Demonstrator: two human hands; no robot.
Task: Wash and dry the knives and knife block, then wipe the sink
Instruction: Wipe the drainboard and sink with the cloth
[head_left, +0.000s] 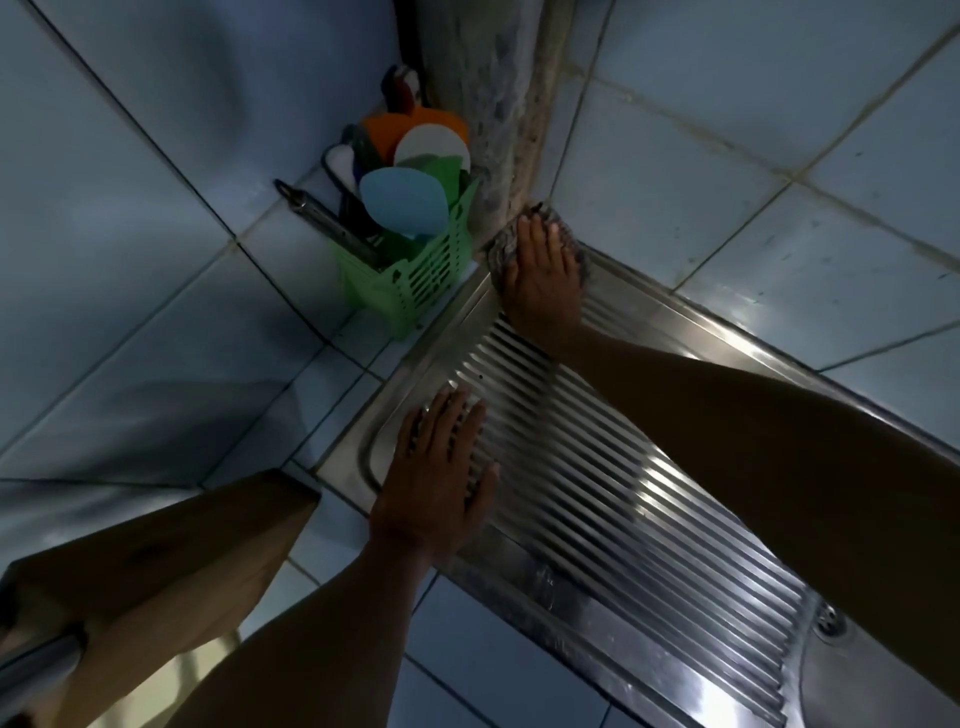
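Two bare hands are at work on the ribbed stainless-steel draining board (597, 467) of the sink, whose long axis runs from the far tiled corner down to the near right, where the round drain (830, 618) sits at the edge of the basin. The right hand (543, 283) lies flat with fingers straight, pressing a grey mottled cloth (501, 244) against the board's far corner, fingertips pointing toward the rough corner joint of the wall. The left hand (439, 483) rests open, palm down, fingers spread on the ridges near the board's left rim, holding nothing. Just beyond the far corner, on the pale blue tiled counter (337, 535), stands a green slotted plastic caddy (415, 280); it holds several utensils with round coloured heads, blue, green, white and orange, and a metal tool (332, 221) leaning out to the left. A light wooden block (156, 561), apparently the knife block, stands at the near left, tilted, with a shiny metal handle (36, 660) just beside its lower corner.
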